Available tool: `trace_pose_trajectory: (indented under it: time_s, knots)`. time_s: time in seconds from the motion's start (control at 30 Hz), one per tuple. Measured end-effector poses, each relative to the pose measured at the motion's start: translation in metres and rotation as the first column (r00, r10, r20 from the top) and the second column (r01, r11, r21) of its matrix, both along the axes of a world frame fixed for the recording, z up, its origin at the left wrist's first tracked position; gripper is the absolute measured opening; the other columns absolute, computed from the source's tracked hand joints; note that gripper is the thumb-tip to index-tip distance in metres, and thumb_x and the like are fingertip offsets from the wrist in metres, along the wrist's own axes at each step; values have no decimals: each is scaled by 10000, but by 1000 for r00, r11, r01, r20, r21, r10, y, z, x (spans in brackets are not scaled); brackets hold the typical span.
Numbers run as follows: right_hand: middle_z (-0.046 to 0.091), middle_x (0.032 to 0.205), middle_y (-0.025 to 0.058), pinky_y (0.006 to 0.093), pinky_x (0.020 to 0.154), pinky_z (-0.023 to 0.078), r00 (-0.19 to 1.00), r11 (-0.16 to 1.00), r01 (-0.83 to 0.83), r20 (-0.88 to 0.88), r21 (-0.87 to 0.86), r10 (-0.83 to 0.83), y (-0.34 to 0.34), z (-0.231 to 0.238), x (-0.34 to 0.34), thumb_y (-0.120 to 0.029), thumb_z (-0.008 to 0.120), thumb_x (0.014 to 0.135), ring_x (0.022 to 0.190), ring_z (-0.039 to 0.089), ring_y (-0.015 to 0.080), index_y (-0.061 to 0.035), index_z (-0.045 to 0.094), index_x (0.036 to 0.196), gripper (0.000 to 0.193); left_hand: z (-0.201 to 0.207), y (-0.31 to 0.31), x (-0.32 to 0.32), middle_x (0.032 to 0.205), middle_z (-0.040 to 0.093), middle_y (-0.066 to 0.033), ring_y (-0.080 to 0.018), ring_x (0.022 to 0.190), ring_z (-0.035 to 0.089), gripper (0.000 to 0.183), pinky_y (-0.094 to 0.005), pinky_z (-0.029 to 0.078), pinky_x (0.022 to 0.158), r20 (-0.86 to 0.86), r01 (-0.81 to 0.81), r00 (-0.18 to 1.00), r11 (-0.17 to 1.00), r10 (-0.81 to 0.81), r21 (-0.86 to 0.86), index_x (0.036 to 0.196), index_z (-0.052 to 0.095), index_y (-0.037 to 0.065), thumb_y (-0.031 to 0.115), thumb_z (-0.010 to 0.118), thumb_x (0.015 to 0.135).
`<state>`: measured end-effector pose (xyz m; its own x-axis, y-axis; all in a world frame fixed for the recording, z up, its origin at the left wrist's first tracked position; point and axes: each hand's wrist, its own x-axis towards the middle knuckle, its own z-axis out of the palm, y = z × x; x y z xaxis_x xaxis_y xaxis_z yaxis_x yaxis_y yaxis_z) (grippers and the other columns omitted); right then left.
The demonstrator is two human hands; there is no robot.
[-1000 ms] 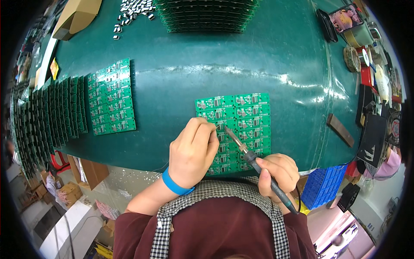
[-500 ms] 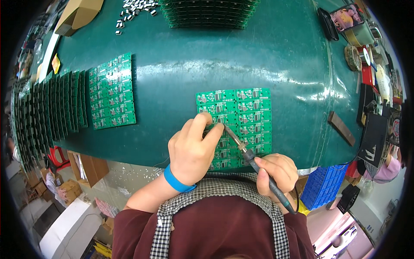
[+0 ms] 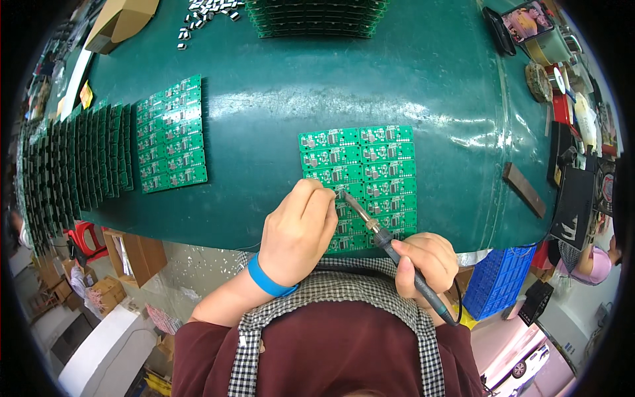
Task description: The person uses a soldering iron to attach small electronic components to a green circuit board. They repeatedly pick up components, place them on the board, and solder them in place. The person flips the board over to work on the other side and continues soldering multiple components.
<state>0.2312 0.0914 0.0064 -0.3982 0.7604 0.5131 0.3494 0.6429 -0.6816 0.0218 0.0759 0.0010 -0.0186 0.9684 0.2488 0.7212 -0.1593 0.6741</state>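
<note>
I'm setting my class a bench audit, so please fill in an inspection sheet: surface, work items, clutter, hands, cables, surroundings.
Surface: green table, glossy, with light reflections.
Work items: circuit-board panel lying flat; soldering iron angled, tip at the panel; board stack at left.
Clutter: loose small parts at far left; brown bar at right.
Left hand: at the panel, fingers pinched; anything between them unclear.
Right hand: gripping the iron.
Cables: black cord at the iron's rear end.
Surroundings: blue crate, cardboard box beyond the table's near edge.
</note>
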Motion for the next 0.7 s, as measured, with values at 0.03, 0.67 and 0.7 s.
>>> trace_pose_trajectory:
  time_s: [0.03,0.67,0.7]
  knots:
    - [623,656,75,297,488,512,1000,1000,1,-5,4,-1,0,0,0,-64,645,755,529,621,205,7,696,854,132,0,0,0,918,592,-121,-289,736,618,193,-358,507,617,-5,2,1000,1000,-2,-3,900,601,6,-76,680,745]
    - [617,641,65,304,488,509,1000,1000,5,-30,9,-5,-17,1,11,-73,634,766,527,618,203,0,686,838,115,1,-14,4,853,555,-100,-272,695,614,196,-356,521,586,12,36,999,999,-36,2,887,569,24,-51,685,747]
    - [616,640,66,304,487,508,1000,1000,3,-28,12,-3,-17,0,11,-73,636,763,526,617,203,0,686,838,116,1,-14,4,853,553,-105,-275,698,615,196,-357,522,591,7,40,999,999,-40,4,891,568,21,-52,680,748]
